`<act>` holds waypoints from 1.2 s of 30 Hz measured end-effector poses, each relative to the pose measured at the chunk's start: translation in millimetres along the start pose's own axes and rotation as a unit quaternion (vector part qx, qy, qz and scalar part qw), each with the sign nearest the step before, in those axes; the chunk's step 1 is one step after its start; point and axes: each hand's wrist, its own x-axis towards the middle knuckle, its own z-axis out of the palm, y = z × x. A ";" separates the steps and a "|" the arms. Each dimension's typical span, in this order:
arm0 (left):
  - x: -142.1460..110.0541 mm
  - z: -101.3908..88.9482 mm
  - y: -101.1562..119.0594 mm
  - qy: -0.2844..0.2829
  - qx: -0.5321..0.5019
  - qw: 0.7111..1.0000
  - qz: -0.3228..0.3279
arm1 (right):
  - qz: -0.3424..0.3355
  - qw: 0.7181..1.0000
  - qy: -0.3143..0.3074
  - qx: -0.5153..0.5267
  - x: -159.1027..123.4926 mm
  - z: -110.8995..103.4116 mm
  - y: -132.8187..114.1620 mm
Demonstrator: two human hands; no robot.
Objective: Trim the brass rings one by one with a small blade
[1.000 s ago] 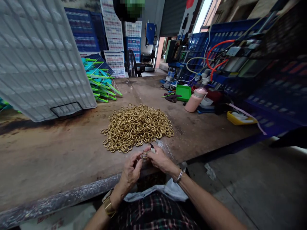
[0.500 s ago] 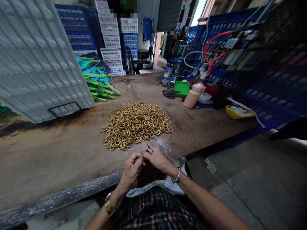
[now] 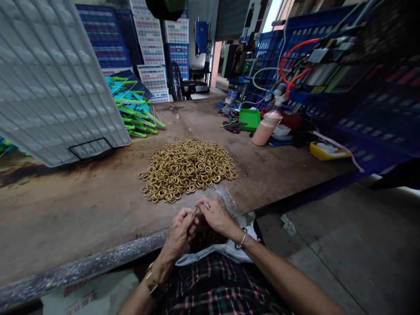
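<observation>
My left hand [image 3: 180, 229] is closed, pinching a gold-coloured ring [image 3: 195, 210] seen nearly edge-on between thumb and fingertips. Against it work the fingertips of my right hand [image 3: 216, 216], which is closed around a small knife [image 3: 206, 204]; only a short part of it shows above the fingers. Both hands meet over the table's front edge, just in front of a heap of gold-coloured rings [image 3: 190, 168]. Below them an open white bag [image 3: 226, 251] lies at my lap, with dark brownish bits inside that I cannot make out.
The brown table [image 3: 108, 201] has a plastic-wrapped front edge. A white crate [image 3: 65, 87] stands on its side at left, beside green and blue hangers [image 3: 139, 116]. At right are a green tray [image 3: 249, 120], a pink bottle [image 3: 265, 130] and a yellow tray [image 3: 328, 152].
The knife in my right hand has tipped down, and its dark point no longer shows. The ring in my left fingertips has become more visible. The view has shifted slightly.
</observation>
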 end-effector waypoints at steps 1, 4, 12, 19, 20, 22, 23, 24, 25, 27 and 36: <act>0.4 -0.2 -0.1 0.006 0.006 1.000 0.003 | -0.023 0.998 0.000 -0.056 -1.8 0.5 0.9; 1.9 -1.4 -1.3 0.024 0.025 0.999 0.010 | -0.086 0.977 -0.030 -0.193 -7.5 3.1 4.9; -1.1 -1.8 1.3 0.047 0.052 0.998 0.005 | -0.124 0.944 -0.062 -0.300 -9.2 7.5 9.2; -2.6 -3.3 0.4 0.039 0.063 0.997 0.014 | -0.093 0.938 -0.043 -0.330 -11.6 8.5 1.9; -2.5 -3.3 0.0 0.038 0.067 0.997 0.017 | -0.088 0.938 -0.037 -0.332 -11.7 8.6 1.6; -2.1 -3.0 -0.4 0.037 0.071 0.997 0.023 | -0.082 0.939 -0.027 -0.332 -11.6 8.7 2.0; -1.9 -2.9 -0.4 0.037 0.072 0.996 0.023 | -0.083 0.940 -0.022 -0.331 -11.5 8.8 2.7; -1.7 -2.8 -0.4 0.038 0.072 0.996 0.023 | -0.086 0.940 -0.019 -0.328 -11.3 9.0 3.5; -1.5 -2.8 -0.5 0.038 0.073 0.996 0.024 | -0.091 0.941 -0.018 -0.325 -11.1 9.2 4.5; -1.3 -3.2 -0.9 0.037 0.075 0.996 0.026 | -0.101 0.944 -0.020 -0.314 -10.6 9.6 6.0; -2.6 -12.0 -3.5 0.014 0.104 0.993 0.046 | -0.111 0.952 -0.133 -0.252 -4.9 0.3 1.3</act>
